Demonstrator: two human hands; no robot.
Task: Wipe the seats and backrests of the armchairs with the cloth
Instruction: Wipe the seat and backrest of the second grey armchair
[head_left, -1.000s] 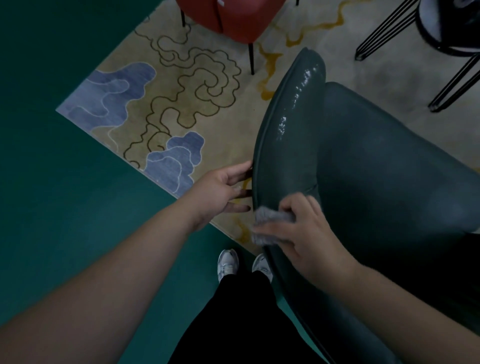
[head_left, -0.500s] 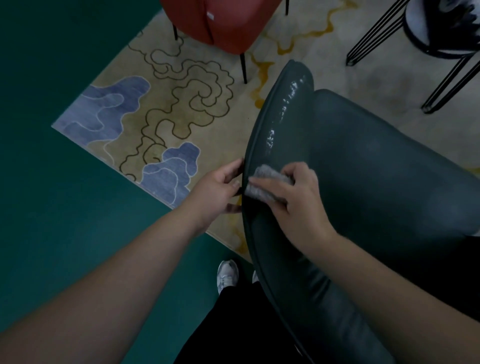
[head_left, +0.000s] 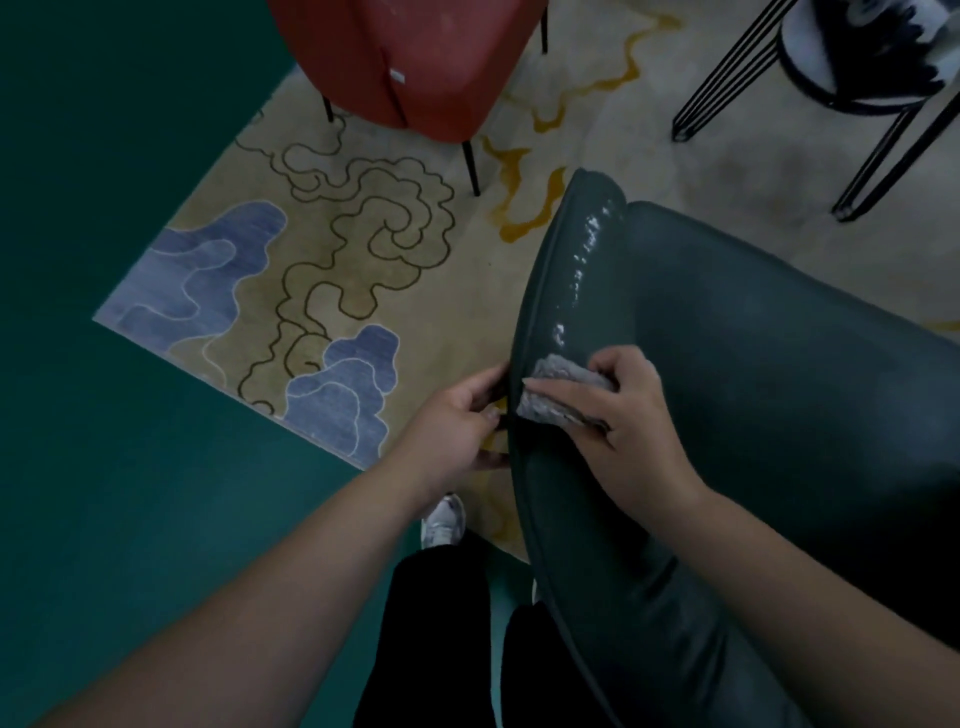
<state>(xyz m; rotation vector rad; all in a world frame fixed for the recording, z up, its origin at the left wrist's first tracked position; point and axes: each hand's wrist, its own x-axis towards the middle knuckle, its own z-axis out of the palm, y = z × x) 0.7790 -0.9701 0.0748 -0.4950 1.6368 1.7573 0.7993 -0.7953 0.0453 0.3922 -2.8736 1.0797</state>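
Cloth (head_left: 558, 392), grey and bunched, lies on the top edge of the dark green armchair (head_left: 779, 389) backrest, pressed there under the right hand (head_left: 623, 415). Right-hand fingers are curled over the cloth and pinch it against the padded rim. The left hand (head_left: 457, 421) holds the outer face of the same backrest just beside the cloth; its thumb and fingers are curled around the rim's seam. Wet streaks shine on the rim beyond the cloth. A red armchair (head_left: 410, 62) stands on the far part of the patterned rug (head_left: 332, 270). A black wire-legged stool (head_left: 857, 78) stands at the rug's far right. The person's shoe (head_left: 444, 519) rests at the rug's near edge, on green floor (head_left: 130, 493).
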